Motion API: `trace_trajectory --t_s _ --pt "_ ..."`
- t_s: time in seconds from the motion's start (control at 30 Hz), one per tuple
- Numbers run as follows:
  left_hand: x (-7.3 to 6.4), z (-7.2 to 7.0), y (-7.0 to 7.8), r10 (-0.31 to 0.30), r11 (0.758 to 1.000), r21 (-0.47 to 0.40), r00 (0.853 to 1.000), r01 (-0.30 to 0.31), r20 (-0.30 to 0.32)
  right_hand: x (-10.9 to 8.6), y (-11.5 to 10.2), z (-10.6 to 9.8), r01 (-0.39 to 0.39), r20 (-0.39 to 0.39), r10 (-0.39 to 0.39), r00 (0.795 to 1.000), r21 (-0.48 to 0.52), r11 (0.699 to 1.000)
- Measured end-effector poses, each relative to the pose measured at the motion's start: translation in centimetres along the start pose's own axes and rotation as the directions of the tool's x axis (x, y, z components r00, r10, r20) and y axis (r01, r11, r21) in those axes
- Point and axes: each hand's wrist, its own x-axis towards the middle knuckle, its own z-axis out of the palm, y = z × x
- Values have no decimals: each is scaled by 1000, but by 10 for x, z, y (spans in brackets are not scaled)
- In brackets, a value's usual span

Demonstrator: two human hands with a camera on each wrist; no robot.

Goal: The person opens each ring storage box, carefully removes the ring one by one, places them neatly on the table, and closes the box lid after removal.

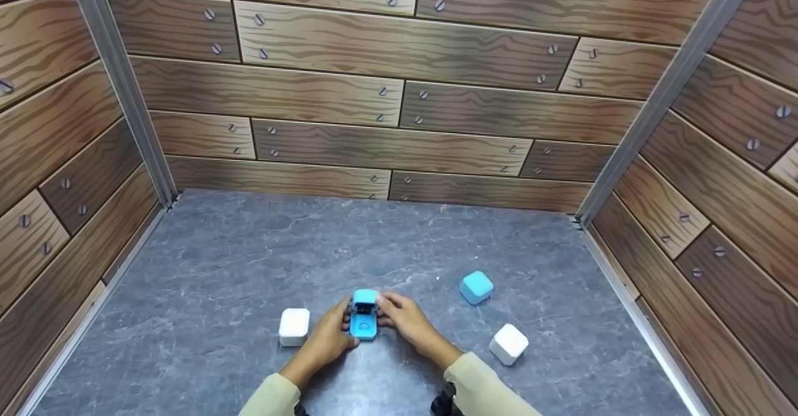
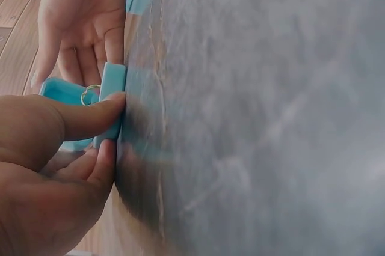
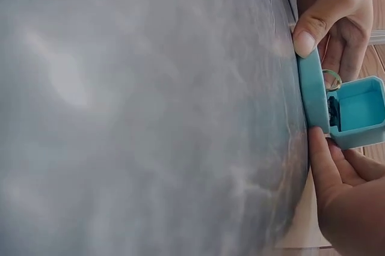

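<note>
A small turquoise ring box (image 1: 364, 335) stands on the table between my two hands, its lid (image 1: 365, 295) raised at the back. A thin gold-coloured ring (image 3: 332, 80) sits upright in the base. My left hand (image 1: 329, 336) grips the box from the left, with the thumb at the front corner and fingers along the side. From the right, my right hand (image 1: 405, 320) holds the box, thumb at the lid's edge and fingers by the base. The right fingertips are partly hidden behind the box in the head view.
A white rounded box (image 1: 294, 327) stands just left of my left hand. To the right are a closed turquoise box (image 1: 476, 287) and, nearer, another white box (image 1: 509, 344). Wood-patterned walls (image 1: 399, 101) enclose the grey marbled table (image 1: 274, 235) at the back and sides.
</note>
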Motion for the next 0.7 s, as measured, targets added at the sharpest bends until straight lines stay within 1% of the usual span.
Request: trace_trajectory --t_s 0.1,0.2,0.27,0.43,0.53,0.7 --pt "0 -1 0 -4 1000 -1 1000 4 3 -3 1 -1 29 -2 -29 1000 2 1000" --pt "-1 -1 0 -13 1000 -1 1000 13 7 -8 2 -2 65 -18 -66 998 -33 997" --pt "-1 -1 1 -20 1000 -7 1000 20 6 -10 1 -3 80 -43 -83 996 -68 995" --pt "-1 -1 1 -31 999 -28 1000 31 1 -16 1 0 86 -98 -99 990 -127 988" --pt "-1 -1 1 -35 999 -29 999 35 4 -18 2 4 96 -103 -112 988 -152 984" --pt "0 -1 1 -25 999 -35 1000 25 4 -19 2 11 117 -113 -140 984 -190 975"
